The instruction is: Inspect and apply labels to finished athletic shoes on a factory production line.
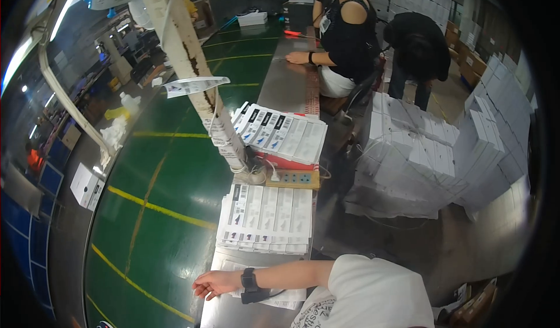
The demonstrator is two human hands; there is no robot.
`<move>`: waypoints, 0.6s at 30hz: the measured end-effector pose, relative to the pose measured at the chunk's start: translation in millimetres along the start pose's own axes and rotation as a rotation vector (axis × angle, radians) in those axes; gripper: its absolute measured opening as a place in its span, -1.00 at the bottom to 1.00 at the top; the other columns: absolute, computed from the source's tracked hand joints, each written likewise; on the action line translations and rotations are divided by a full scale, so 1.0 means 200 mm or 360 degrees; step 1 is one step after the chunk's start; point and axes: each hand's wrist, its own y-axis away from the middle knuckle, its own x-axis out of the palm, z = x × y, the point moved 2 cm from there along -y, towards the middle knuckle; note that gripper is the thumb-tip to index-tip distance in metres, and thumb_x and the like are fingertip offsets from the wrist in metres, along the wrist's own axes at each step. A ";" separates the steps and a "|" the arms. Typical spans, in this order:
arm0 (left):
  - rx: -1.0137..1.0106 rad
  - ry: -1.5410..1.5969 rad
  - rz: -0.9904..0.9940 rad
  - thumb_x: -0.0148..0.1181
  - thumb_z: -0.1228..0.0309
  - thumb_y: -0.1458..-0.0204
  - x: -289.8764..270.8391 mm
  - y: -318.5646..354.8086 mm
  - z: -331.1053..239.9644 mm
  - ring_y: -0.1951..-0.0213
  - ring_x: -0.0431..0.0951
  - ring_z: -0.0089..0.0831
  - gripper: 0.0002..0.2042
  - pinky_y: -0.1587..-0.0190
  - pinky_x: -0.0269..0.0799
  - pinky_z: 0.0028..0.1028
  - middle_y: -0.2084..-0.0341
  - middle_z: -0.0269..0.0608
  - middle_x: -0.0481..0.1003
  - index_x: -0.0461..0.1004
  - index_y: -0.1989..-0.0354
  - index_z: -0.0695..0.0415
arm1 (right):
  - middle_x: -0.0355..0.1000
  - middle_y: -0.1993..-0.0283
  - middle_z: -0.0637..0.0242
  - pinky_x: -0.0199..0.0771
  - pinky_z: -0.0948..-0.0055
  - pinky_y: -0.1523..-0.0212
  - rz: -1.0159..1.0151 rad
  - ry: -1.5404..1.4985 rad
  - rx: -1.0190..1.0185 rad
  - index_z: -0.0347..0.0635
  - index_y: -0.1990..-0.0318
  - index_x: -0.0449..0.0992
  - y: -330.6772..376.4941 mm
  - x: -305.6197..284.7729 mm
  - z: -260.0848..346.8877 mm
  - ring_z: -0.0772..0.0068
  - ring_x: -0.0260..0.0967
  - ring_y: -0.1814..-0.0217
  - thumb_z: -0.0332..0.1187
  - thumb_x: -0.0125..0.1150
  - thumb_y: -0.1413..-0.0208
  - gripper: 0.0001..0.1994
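Observation:
My right hand point(217, 284) rests at the edge of the metal ledge point(213, 313), beside the green conveyor belt. Its fingers are loosely bent and a little apart, with nothing seen in them. A black band point(249, 281) with a small dark device circles the wrist. Printed sheets point(289, 300) lie partly under that forearm. Just beyond stands a stack of overlapping white label sheets point(268, 217) with barcodes and small shoe pictures. A second such stack point(286, 134) sits on something red farther off. My left hand is out of view.
A rusty post point(192, 53) rises beside a power strip point(291, 179). The green belt point(169, 170) has yellow cross lines. A seated co-worker point(350, 42) leans on the ledge; another person point(419, 51) bends by stacked white boxes point(420, 141). A white box point(87, 186) stands across the belt.

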 end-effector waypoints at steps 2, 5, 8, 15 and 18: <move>0.0002 0.0005 0.0007 0.01 0.37 0.36 0.01 0.00 0.02 0.40 0.38 -0.03 -0.58 0.22 0.32 -0.07 0.46 0.09 0.36 0.39 0.32 0.47 | 0.41 0.24 0.35 0.42 0.45 0.18 0.0006 0.0002 -0.0012 -0.14 0.14 0.34 0.00 0.00 0.00 0.51 0.38 0.22 -0.21 -0.13 -0.23 -0.77; 0.0002 0.0014 0.0008 0.01 0.36 0.36 0.01 -0.01 0.03 0.40 0.38 -0.02 -0.58 0.21 0.32 -0.06 0.45 0.10 0.36 0.39 0.32 0.46 | 0.41 0.24 0.35 0.42 0.45 0.19 0.0030 0.0002 -0.0006 -0.13 0.15 0.34 0.00 0.00 0.00 0.51 0.38 0.22 -0.21 -0.13 -0.23 -0.78; 0.0005 0.0013 0.0004 0.01 0.36 0.37 0.02 -0.01 0.03 0.39 0.38 -0.01 -0.58 0.20 0.31 -0.05 0.44 0.11 0.36 0.39 0.32 0.46 | 0.41 0.24 0.35 0.42 0.45 0.19 0.0028 -0.0006 0.0001 -0.13 0.16 0.34 0.00 0.00 0.00 0.51 0.37 0.22 -0.21 -0.13 -0.23 -0.78; 0.0008 0.0000 -0.0030 0.00 0.36 0.38 0.04 0.01 0.04 0.37 0.38 0.01 -0.58 0.19 0.30 -0.02 0.42 0.13 0.37 0.40 0.33 0.45 | 0.40 0.23 0.35 0.42 0.45 0.20 0.0005 -0.0001 0.0008 -0.13 0.16 0.34 0.00 0.01 0.00 0.51 0.37 0.22 -0.21 -0.11 -0.22 -0.78; 0.0016 -0.0005 -0.0055 0.00 0.35 0.39 0.04 0.01 0.02 0.36 0.38 0.01 -0.57 0.18 0.30 -0.01 0.41 0.14 0.37 0.40 0.33 0.45 | 0.40 0.24 0.34 0.43 0.45 0.20 0.0018 -0.0019 0.0005 -0.14 0.16 0.34 0.01 0.01 0.01 0.51 0.37 0.22 -0.21 -0.10 -0.22 -0.78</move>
